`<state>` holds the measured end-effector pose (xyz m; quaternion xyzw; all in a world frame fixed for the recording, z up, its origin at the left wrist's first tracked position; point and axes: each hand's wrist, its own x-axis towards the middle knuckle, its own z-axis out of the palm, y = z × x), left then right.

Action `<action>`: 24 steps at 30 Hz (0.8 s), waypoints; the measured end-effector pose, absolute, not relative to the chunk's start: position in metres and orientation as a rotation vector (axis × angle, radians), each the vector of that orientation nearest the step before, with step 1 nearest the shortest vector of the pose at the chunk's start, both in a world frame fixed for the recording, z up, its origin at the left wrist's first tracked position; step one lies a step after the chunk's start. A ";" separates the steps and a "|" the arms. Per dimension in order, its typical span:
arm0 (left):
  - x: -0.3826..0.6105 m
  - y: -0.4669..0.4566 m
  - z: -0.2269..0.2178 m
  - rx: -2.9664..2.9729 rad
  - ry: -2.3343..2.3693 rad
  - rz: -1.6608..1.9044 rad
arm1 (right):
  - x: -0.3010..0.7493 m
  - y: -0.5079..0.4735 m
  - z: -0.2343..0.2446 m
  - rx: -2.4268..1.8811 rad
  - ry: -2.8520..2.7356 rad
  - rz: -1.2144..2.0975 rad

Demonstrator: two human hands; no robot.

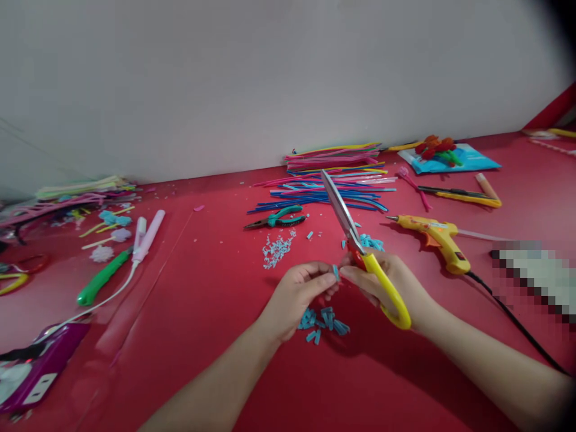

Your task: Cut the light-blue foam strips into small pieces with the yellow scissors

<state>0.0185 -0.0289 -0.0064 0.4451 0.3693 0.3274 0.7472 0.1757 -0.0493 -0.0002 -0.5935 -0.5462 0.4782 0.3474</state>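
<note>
My left hand [300,291] pinches a small light-blue pipe-cleaner piece [335,273] between thumb and fingers. My right hand [387,283] grips yellow-handled scissors [360,246], blades closed and pointing up and away; its fingertips also touch the blue piece. Under both hands lies a little heap of cut blue pieces [324,321] on the red table [216,312]. More blue bits [371,242] lie just behind the scissors.
A yellow glue gun [438,237] with black cord lies right. Green-handled pliers [276,218], blue scraps [276,247] and a stack of coloured pipe cleaners [335,180] sit behind. A yellow cutter [463,195], green tool [102,278], pink wand [149,235] and purple box [38,369] lie around.
</note>
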 end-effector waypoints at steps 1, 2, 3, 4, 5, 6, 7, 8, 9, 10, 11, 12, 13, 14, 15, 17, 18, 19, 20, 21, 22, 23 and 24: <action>0.019 -0.029 -0.006 0.988 0.808 0.689 | 0.176 -0.050 0.001 -1.512 -1.388 1.298; 0.019 -0.030 -0.005 0.997 0.811 0.667 | 0.176 -0.050 0.002 -1.488 -1.383 1.339; 0.018 -0.030 -0.004 1.003 0.815 0.649 | 0.176 -0.050 0.003 -1.474 -1.388 1.367; 0.018 -0.030 -0.004 1.007 0.819 0.635 | 0.177 -0.050 0.003 -1.469 -1.397 1.384; 0.018 -0.030 -0.004 1.011 0.825 0.623 | 0.177 -0.050 0.004 -1.467 -1.407 1.400; 0.018 -0.030 -0.004 1.020 0.835 0.615 | 0.177 -0.050 0.004 -1.466 -1.414 1.409; 0.018 -0.030 -0.004 1.035 0.850 0.613 | 0.176 -0.050 0.004 -1.463 -1.417 1.404; 0.018 -0.030 -0.005 1.061 0.868 0.620 | 0.176 -0.050 0.003 -1.458 -1.424 1.390; 0.018 -0.030 -0.006 1.099 0.888 0.632 | 0.176 -0.050 0.002 -1.455 -1.437 1.366; 0.018 -0.031 -0.007 1.148 0.908 0.650 | 0.175 -0.050 0.000 -1.457 -1.455 1.326; 0.018 -0.032 -0.008 1.203 0.927 0.671 | 0.175 -0.050 -0.003 -1.465 -1.479 1.275; 0.019 -0.033 -0.009 1.260 0.946 0.696 | 0.175 -0.049 -0.005 -1.473 -1.514 1.215; 0.019 -0.034 -0.009 1.313 0.963 0.721 | 0.175 -0.049 -0.008 -1.480 -1.560 1.158; 0.019 -0.034 -0.010 1.355 0.978 0.740 | 0.175 -0.049 -0.010 -1.486 -1.613 1.103; 0.019 -0.034 -0.011 1.378 0.990 0.759 | 0.176 -0.049 -0.011 -1.495 -1.667 1.047; 0.019 -0.033 -0.011 1.369 1.004 0.802 | 0.177 -0.049 -0.012 -1.531 -1.773 0.937; 0.018 -0.031 -0.012 1.337 1.014 0.832 | 0.178 -0.049 -0.012 -1.563 -1.823 0.877; 0.016 -0.029 -0.012 1.291 1.029 0.867 | 0.180 -0.048 -0.011 -1.600 -1.872 0.814; 0.015 -0.026 -0.013 1.234 1.047 0.918 | 0.182 -0.048 -0.011 -1.638 -1.922 0.747; 0.013 -0.023 -0.013 1.175 1.067 0.975 | 0.183 -0.048 -0.010 -1.678 -1.972 0.683; 0.011 -0.020 -0.013 1.111 1.078 1.035 | 0.185 -0.047 -0.010 -1.722 -2.020 0.622; 0.009 -0.018 -0.013 1.046 1.078 1.094 | 0.187 -0.047 -0.010 -1.766 -2.065 0.567; 0.008 -0.015 -0.013 0.984 1.068 1.147 | 0.188 -0.047 -0.010 -1.804 -2.108 0.518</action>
